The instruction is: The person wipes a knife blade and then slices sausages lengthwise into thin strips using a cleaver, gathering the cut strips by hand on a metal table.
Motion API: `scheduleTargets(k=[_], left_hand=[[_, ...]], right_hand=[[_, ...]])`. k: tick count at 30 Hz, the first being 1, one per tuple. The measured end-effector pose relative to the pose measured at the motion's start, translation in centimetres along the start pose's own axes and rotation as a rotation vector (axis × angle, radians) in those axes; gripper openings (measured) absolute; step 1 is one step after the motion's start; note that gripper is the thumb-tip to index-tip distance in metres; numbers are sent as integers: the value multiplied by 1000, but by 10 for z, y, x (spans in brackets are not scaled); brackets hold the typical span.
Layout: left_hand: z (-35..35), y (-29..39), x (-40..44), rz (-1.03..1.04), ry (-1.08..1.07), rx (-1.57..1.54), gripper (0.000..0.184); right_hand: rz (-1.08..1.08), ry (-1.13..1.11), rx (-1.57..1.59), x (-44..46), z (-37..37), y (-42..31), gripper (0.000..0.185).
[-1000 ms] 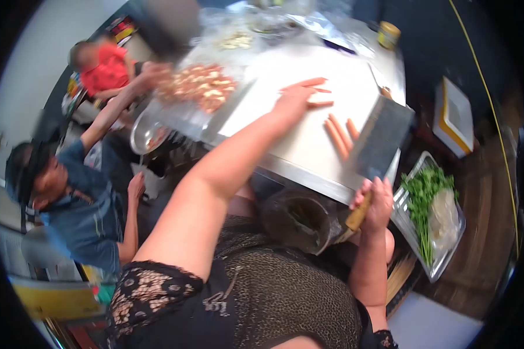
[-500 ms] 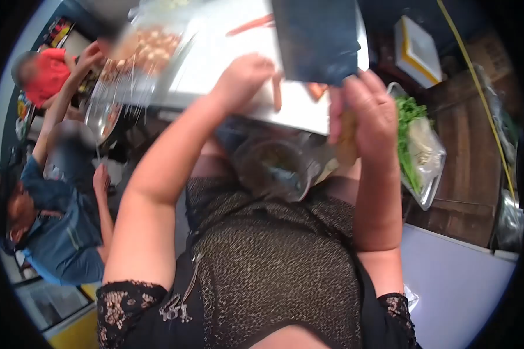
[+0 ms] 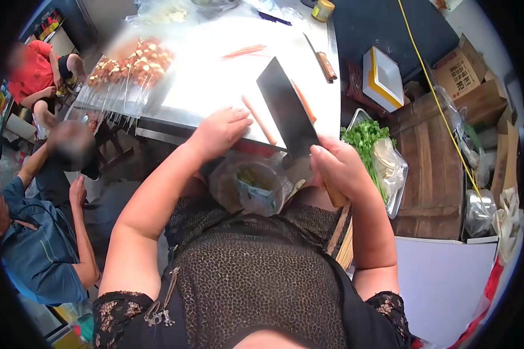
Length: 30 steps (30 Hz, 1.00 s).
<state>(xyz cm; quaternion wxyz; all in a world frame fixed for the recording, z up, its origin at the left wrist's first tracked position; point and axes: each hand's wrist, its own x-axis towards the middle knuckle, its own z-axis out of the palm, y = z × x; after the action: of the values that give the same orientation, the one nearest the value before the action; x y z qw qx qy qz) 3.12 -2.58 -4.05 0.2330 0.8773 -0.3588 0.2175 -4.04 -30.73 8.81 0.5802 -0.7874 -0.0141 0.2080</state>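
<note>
Cleaver in hand at a white counter

Gripping a cleaver (image 3: pixel 288 107) by its wooden handle in the closed right hand (image 3: pixel 343 166), tilting it over the near edge of the counter (image 3: pixel 198 81). Holding the left hand (image 3: pixel 221 134) palm down, fingers partly curled, just beside an orange-pink stick (image 3: pixel 259 119) lying left of the blade; impossible to tell whether grasping anything. On the counter, more sticks (image 3: pixel 244 52) farther back, loaded skewers (image 3: pixel 128 67) at left, a wooden-handled knife (image 3: pixel 325 65) at far right. Below, a lined bucket (image 3: pixel 216 180). To the right, greens (image 3: pixel 364 136) on a metal tray (image 3: pixel 399 198), a white-and-yellow box (image 3: pixel 384 75), cardboard (image 3: pixel 457 72). To the left, two people, in blue (image 3: pixel 41 250) and red (image 3: pixel 32 72).
</note>
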Motion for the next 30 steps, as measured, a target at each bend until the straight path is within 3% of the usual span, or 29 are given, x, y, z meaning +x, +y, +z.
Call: scheduleTargets(k=[5,10,26,30], left_hand=[[-2,-14,20,-25,-56,-20,25],[11,-19,13,-65,60,-90,24],[6,-15,17,-26,115,-42,21],[9,-17,17,-36,138,-58,21]], right_hand=[[68,-12,-200,16,17,-22,22],[35,-70,-353,24,18,-28,27],[22,-81,-427,33,19,-34,24],[155,-113,-429,37,21,-52,24]])
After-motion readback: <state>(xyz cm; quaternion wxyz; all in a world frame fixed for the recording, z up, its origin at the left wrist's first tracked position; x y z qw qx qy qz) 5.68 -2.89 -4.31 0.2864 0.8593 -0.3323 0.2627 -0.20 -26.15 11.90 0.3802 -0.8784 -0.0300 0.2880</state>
